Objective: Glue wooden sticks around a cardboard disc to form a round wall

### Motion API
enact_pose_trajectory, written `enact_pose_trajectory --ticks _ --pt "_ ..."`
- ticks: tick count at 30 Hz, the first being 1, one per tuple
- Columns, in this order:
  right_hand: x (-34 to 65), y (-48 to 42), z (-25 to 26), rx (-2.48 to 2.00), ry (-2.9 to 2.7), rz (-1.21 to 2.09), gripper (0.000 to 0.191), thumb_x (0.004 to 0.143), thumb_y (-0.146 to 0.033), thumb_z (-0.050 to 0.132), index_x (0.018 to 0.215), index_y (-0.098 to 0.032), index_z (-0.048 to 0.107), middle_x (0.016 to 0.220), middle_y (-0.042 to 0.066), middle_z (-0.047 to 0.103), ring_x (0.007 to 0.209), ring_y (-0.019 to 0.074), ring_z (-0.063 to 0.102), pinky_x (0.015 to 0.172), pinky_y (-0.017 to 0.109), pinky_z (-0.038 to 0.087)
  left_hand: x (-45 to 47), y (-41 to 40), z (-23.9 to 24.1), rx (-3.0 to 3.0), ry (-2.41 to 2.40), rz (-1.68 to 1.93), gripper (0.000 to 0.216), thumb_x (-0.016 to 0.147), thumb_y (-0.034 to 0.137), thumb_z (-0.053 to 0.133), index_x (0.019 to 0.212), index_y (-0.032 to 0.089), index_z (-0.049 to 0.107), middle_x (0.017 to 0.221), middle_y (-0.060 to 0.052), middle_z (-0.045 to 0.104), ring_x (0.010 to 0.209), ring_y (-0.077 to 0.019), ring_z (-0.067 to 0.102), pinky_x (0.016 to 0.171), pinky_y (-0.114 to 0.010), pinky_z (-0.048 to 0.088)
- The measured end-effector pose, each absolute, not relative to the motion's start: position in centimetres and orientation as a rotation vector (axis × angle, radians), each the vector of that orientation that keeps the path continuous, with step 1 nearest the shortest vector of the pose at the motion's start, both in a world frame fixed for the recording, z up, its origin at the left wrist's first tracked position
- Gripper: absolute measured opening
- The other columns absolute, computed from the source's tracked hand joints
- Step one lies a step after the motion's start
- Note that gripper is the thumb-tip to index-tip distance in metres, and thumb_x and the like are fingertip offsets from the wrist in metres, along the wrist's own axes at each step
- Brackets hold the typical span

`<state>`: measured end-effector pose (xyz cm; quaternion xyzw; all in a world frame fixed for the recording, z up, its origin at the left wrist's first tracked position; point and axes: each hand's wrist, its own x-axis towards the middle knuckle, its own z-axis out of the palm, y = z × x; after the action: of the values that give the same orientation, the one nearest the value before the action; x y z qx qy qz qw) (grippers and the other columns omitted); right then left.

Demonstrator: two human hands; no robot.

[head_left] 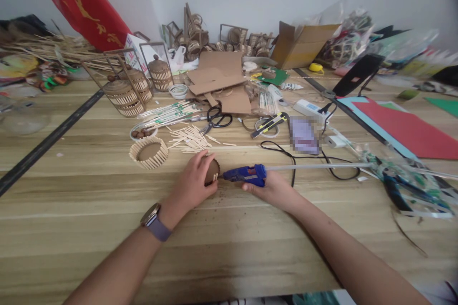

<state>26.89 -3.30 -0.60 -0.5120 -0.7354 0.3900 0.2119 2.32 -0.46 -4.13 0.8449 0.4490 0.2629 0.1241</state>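
My left hand (196,177) is closed around a small round brown cardboard disc (212,171), which stands tilted with a couple of short sticks at its lower rim. In my right hand (272,188) is a blue hot glue gun (246,175), its nozzle pointing left and touching or nearly touching the disc's edge. A long clear glue stick (318,167) juts from the gun's back. Left of my left hand sits a ring of short sticks around a brown base (149,152). Loose cut sticks (191,138) lie scattered just beyond my hands.
Black scissors (218,121), a box cutter (269,125) and a phone (305,134) lie beyond my hands. A black cable (279,147) loops near the gun. Finished lidded stick baskets (125,97) stand back left, stacked cardboard (218,74) in the middle, red paper (404,128) at right.
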Motion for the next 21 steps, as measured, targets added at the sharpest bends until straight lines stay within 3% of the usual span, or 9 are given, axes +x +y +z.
enact_pose_trajectory --ticks 12,21 --pt "26.67 -3.44 -0.86 -1.457 -2.009 1.051 0.038 0.086 -0.041 0.063 0.118 -0.022 0.071 0.113 0.005 0.076 0.101 0.0264 0.071 0.091 0.037 0.055 2.40 -0.47 -3.99 2.458 1.328 0.746 0.061 0.080 0.020 0.061 0.138 0.016 0.041 0.144 -0.019 0.043 0.136 -0.0352 0.044 0.112 -0.056 0.040" --pt "27.08 -3.07 -0.57 -1.496 -1.899 0.891 0.036 0.086 -0.049 0.060 0.111 -0.026 0.073 0.107 0.005 0.077 0.098 0.0279 0.070 0.085 0.038 0.056 2.43 -0.53 -4.12 2.432 1.311 0.799 0.070 0.079 0.020 0.061 0.143 0.018 0.033 0.146 -0.019 0.041 0.138 -0.0344 0.041 0.112 -0.055 0.039"
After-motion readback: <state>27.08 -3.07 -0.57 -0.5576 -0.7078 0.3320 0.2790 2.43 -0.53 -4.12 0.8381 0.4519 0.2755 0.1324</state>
